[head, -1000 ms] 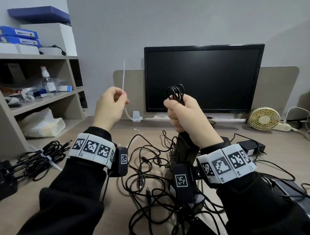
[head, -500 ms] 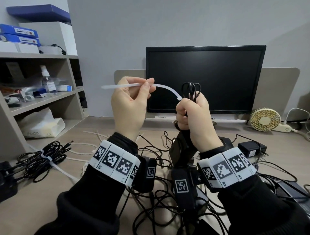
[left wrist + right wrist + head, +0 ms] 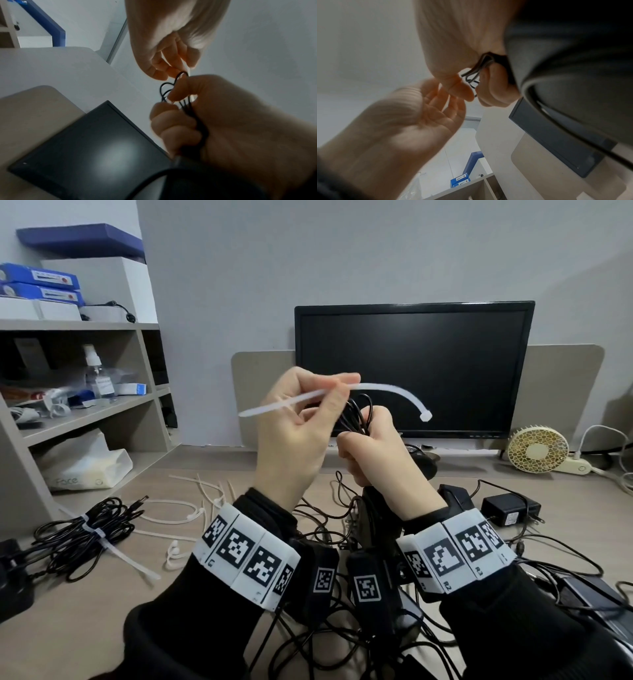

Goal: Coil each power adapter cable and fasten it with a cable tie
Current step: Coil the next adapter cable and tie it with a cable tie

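Observation:
My right hand [image 3: 370,446] is raised in front of the monitor and grips a folded bundle of black adapter cable [image 3: 358,414], whose loops stick out above the fist. The adapter block [image 3: 376,518] hangs below that hand. My left hand [image 3: 308,419] pinches a white cable tie [image 3: 387,390] between thumb and forefinger. The tie lies across just above the cable loops, and its head [image 3: 425,416] curves down on the right. In the left wrist view the cable loops [image 3: 169,88] show between both hands. The right wrist view shows the cable [image 3: 479,67] in the right fist.
A tied cable bundle [image 3: 85,532] lies at the left on the desk [image 3: 85,611]. Loose white ties [image 3: 191,508] lie beside it. Tangled black cables [image 3: 325,645] and adapters [image 3: 510,508] cover the near desk. A monitor [image 3: 414,368], a small fan [image 3: 537,450] and shelves [image 3: 78,412] stand behind.
My left hand has carried the cable tie rightward until it lies over the cable loops in my right fist. The two hands have come close together.

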Motion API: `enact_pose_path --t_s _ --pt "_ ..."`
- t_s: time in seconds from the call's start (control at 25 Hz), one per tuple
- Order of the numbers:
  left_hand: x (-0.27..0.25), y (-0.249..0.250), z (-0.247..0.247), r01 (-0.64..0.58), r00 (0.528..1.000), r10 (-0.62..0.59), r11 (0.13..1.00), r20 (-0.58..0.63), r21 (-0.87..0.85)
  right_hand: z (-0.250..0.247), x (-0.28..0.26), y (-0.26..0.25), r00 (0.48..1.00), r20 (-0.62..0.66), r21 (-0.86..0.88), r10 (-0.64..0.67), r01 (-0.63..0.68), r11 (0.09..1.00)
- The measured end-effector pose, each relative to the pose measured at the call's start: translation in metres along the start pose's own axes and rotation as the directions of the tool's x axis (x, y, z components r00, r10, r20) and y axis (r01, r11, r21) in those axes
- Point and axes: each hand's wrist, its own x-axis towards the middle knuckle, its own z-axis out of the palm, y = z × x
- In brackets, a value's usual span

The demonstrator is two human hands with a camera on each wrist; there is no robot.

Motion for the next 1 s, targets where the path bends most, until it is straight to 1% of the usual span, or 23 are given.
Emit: enact_pose_path --t_s 0.04,0.12,0.2,0.24,0.32,0.4,0.52,0.6,0.72,0.76,0.8,0.88,0.96,1.0 --pt "0.0 -0.001 0.0 0.007 1.0 -0.006 0.998 -0.008 0.055 -0.001 0.0 -0.001 1.0 0.015 0.017 -0.015 0.015 1.0" --pt "0.003 -0.005 -0.004 0.032 0.994 -0.023 0.996 -0.104 0.085 -0.003 -0.002 -0.003 0.996 0.071 0.017 -0.051 0.05 0.999" --pt "0.006 -0.01 -0.01 0.095 0.97 -0.09 0.995 -0.227 0.011 -0.002 -0.006 -0.004 0.985 0.136 -0.018 -0.106 0.11 0.994" --pt "0.007 -0.012 -0.012 0.136 0.96 -0.137 0.99 -0.245 -0.023 -0.001 -0.007 -0.004 0.98 0.16 0.01 -0.12 0.12 0.993" --pt "0.006 -0.015 -0.013 0.212 0.961 -0.21 0.977 -0.181 -0.012 0.0 -0.005 -0.003 0.976 0.186 0.15 -0.111 0.084 0.985" --pt "0.003 -0.016 -0.01 0.259 0.961 -0.257 0.966 -0.101 0.007 -0.002 -0.001 -0.003 0.974 0.191 0.293 -0.12 0.06 0.954" --pt "0.003 -0.012 -0.009 0.304 0.953 -0.302 0.95 0.035 -0.073 -0.007 -0.001 -0.007 0.977 0.166 0.445 -0.137 0.05 0.894" --pt "0.004 -0.01 -0.012 0.351 0.936 -0.343 0.928 0.085 -0.125 -0.011 -0.004 -0.009 0.979 0.163 0.545 -0.121 0.013 0.838" --pt "0.006 -0.01 -0.016 0.449 0.892 -0.429 0.877 0.145 -0.169 -0.016 -0.003 -0.01 0.983 0.179 0.716 -0.045 -0.099 0.691" --pt "0.006 -0.011 -0.017 0.471 0.88 -0.45 0.867 0.15 -0.161 -0.017 -0.003 -0.01 0.98 0.197 0.742 -0.024 -0.133 0.657" --pt "0.007 -0.012 -0.017 0.483 0.874 -0.465 0.862 0.138 -0.154 -0.017 -0.003 -0.01 0.976 0.219 0.746 -0.01 -0.161 0.646" --pt "0.007 -0.013 -0.017 0.481 0.876 -0.472 0.869 0.101 -0.115 -0.017 -0.002 -0.008 0.977 0.213 0.709 0.03 -0.176 0.683" --pt "0.007 -0.013 -0.018 0.461 0.885 -0.456 0.886 0.089 -0.045 -0.017 -0.001 -0.008 0.982 0.171 0.681 0.082 -0.178 0.711" --pt "0.007 -0.014 -0.019 0.443 0.892 -0.441 0.896 0.098 0.0 -0.017 0.0 -0.007 0.986 0.133 0.648 0.105 -0.166 0.743"
